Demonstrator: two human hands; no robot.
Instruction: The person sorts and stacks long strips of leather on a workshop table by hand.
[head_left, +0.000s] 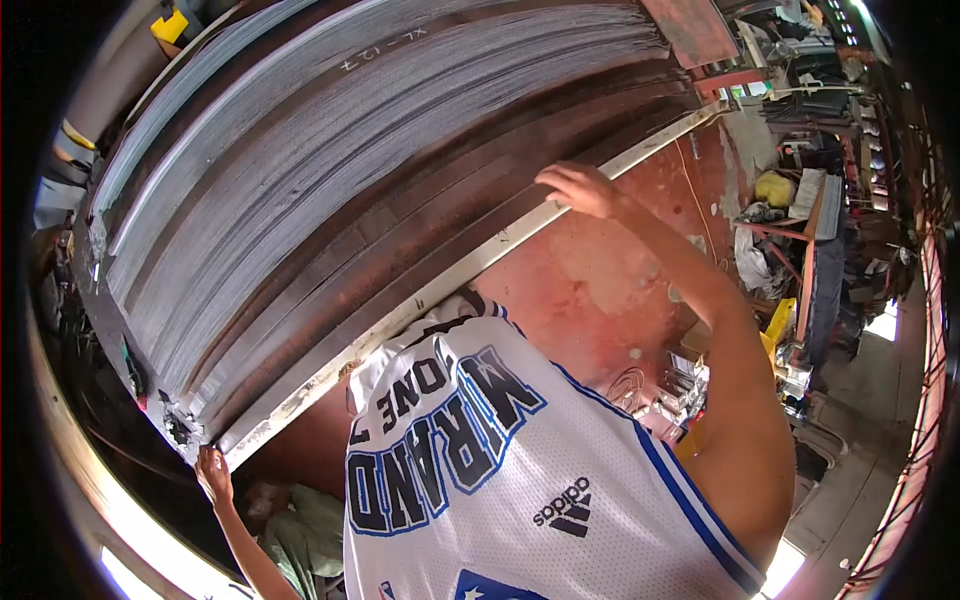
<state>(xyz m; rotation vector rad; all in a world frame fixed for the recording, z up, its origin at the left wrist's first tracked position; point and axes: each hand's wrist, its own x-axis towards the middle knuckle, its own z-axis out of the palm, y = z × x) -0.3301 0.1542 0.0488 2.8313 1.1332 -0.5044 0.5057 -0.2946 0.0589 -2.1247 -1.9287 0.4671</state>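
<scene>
Long grey metal strips [300, 150] lie in a stack across the upper part of the view, one with "XL-127" chalked on it. In front of them runs a pale, worn edge bar [480, 255]. Near the middle of this bar, my right hand [582, 190] rests over its edge, fingers extended and a little apart, with no object seen in it. At the far left end, my left hand [213, 474] touches the corner of the bar; its fingers are small and partly hidden, so whether they grip it is unclear.
Below the bar is a red worn panel [600, 290]. Shelves with a yellow bundle [775, 189] and clutter stand at the right. Green cloth or plastic [305, 535] lies at the lower left. A yellow object [170, 26] is at the top left.
</scene>
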